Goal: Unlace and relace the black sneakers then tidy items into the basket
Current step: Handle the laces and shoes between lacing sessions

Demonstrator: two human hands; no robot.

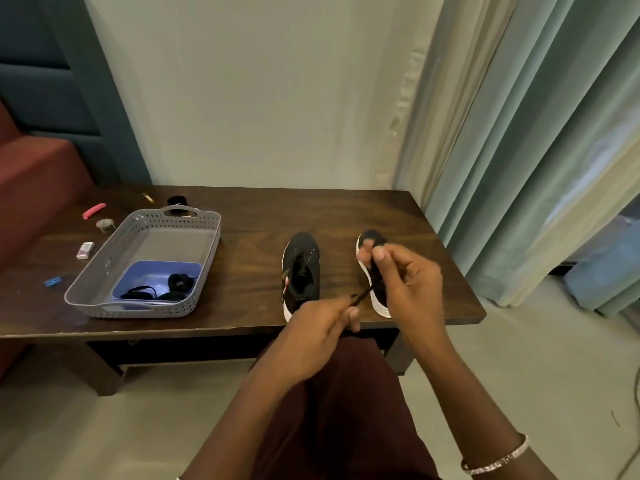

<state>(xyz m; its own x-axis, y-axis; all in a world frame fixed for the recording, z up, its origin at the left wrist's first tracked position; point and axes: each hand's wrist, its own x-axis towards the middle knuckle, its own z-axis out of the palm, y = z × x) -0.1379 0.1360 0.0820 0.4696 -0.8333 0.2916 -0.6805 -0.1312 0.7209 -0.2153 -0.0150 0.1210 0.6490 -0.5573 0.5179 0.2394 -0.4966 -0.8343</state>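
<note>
So, both sneakers were sitting on the table, toes pointing away, close to the front edge. The left sneaker stood on its own, just beside the right sneaker, not touching it. The right hand was curled over the right sneaker, thumb and fingertips pinching its upper about midway along. A black lace ran taut from that shoe down to the left hand, which had the end pinched between thumb and forefinger, other fingers tucked in.

Well off to the left sat the grey basket with a blue tray inside, and some black laces were bundled in the tray. Scattered around the basket on the table: a pink thing, a tape roll, a small white box, a blue clip and a black jar behind it. There was a bracelet on the right wrist.
</note>
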